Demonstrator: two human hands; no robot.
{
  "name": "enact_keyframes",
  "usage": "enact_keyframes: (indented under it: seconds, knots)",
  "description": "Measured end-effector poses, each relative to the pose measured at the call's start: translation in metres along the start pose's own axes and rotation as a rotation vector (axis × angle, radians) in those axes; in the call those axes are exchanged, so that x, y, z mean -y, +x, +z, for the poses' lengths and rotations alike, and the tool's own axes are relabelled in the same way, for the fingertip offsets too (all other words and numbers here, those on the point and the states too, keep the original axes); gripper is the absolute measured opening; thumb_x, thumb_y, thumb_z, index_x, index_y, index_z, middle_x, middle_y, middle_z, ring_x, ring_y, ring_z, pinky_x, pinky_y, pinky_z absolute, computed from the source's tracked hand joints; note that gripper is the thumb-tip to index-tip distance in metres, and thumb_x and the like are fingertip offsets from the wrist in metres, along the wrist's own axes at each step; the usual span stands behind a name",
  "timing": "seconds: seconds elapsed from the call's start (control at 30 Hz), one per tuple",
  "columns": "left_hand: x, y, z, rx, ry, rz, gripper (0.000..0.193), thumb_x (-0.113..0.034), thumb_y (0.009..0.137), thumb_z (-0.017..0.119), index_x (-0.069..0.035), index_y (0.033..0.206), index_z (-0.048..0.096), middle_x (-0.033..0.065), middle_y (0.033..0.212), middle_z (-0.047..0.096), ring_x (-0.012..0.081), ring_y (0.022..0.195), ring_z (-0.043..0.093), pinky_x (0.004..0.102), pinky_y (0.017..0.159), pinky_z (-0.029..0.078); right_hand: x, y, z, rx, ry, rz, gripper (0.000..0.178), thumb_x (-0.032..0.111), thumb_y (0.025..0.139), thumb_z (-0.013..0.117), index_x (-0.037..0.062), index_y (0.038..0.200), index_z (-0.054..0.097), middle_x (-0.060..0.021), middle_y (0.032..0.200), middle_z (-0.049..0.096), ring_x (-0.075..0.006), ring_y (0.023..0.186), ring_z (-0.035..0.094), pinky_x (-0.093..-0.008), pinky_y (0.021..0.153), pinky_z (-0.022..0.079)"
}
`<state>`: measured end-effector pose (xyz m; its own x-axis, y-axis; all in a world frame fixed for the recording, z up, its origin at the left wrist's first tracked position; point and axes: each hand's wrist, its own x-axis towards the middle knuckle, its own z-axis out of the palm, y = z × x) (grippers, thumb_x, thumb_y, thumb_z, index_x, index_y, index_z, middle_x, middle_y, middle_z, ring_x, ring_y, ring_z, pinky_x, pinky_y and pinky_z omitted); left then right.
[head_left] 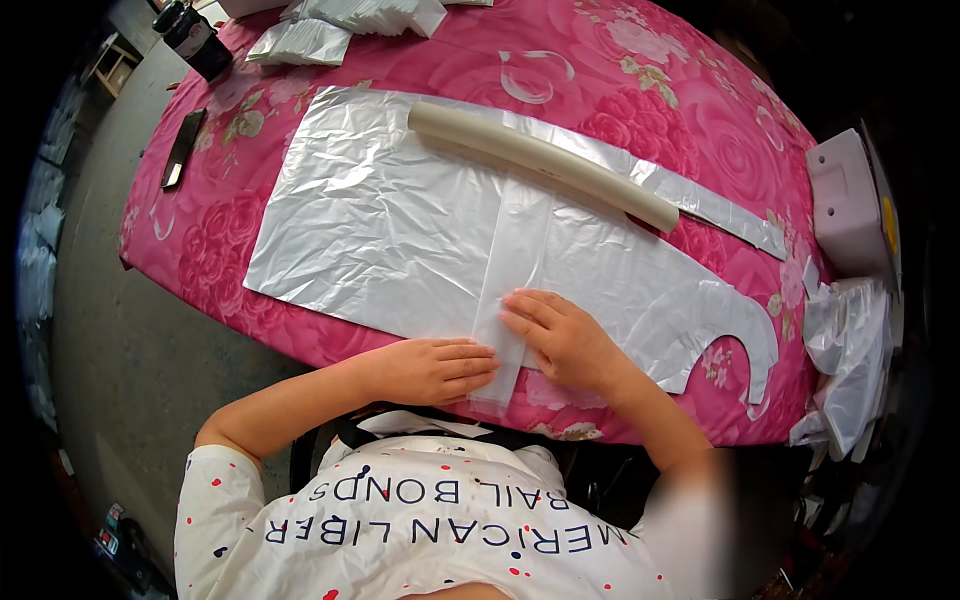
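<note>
Nearest the body, we log the left hand (pixel 440 370): palm down, fingers straight and together at the near end of a translucent plastic strip (pixel 512 255). Its thumb is hidden, so we cannot tell if it pinches. Just beyond, the right hand (pixel 560 335) has bent fingers, tips on the strip; clamped or only pressing, we cannot tell. The strip lies crosswise over white plastic film (pixel 370 220), its near end past the film's edge. Risk, we judge: uneven pressure could skew the strip or drag the wrinkled film. Farther off, a pale tube (pixel 540 165) rests on the film; a knock could roll it. Beyond, stacked plastic pieces (pixel 385 20) sit on the flowered pink surface (pixel 230 260).
</note>
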<state>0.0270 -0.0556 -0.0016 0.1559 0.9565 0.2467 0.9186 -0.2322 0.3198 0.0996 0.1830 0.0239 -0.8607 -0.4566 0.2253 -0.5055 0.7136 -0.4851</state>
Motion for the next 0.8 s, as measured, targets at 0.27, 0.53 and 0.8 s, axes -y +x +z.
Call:
enact_keyframes:
  seconds: [0.27, 0.53, 0.8]
  knots:
    - [0.011, 0.013, -0.004, -0.089, 0.054, -0.046, 0.037, -0.011, 0.082, 0.051, -0.001, 0.118, 0.052, 0.0129, 0.124, 0.052, 0.0235, 0.114, 0.051, 0.0371, 0.099, 0.041, 0.008, -0.003, 0.004, -0.039, 0.054, 0.098, 0.045, -0.005, 0.066, 0.056, -0.0012, 0.111, 0.056, -0.0146, 0.119, 0.052, -0.0311, 0.114, 0.048, -0.0386, 0.096, 0.040]
    - [0.020, 0.025, -0.007, -0.273, -0.094, -0.197, 0.046, -0.010, 0.074, 0.058, -0.003, 0.120, 0.052, 0.0127, 0.125, 0.052, 0.0278, 0.117, 0.049, 0.0390, 0.098, 0.040, 0.009, -0.008, 0.020, -0.216, -0.060, 0.145, 0.041, -0.002, 0.067, 0.059, 0.0013, 0.108, 0.058, -0.0128, 0.110, 0.057, -0.0301, 0.103, 0.054, -0.0383, 0.088, 0.045]
    - [0.037, 0.028, 0.003, -0.271, 0.026, -0.304, 0.052, -0.012, 0.069, 0.061, -0.001, 0.119, 0.052, 0.0127, 0.118, 0.057, 0.0268, 0.110, 0.054, 0.0387, 0.092, 0.043, 0.004, -0.009, 0.017, -0.283, -0.163, 0.161, 0.030, 0.004, 0.069, 0.062, 0.0030, 0.099, 0.062, -0.0069, 0.102, 0.060, -0.0249, 0.092, 0.058, -0.0345, 0.076, 0.048]
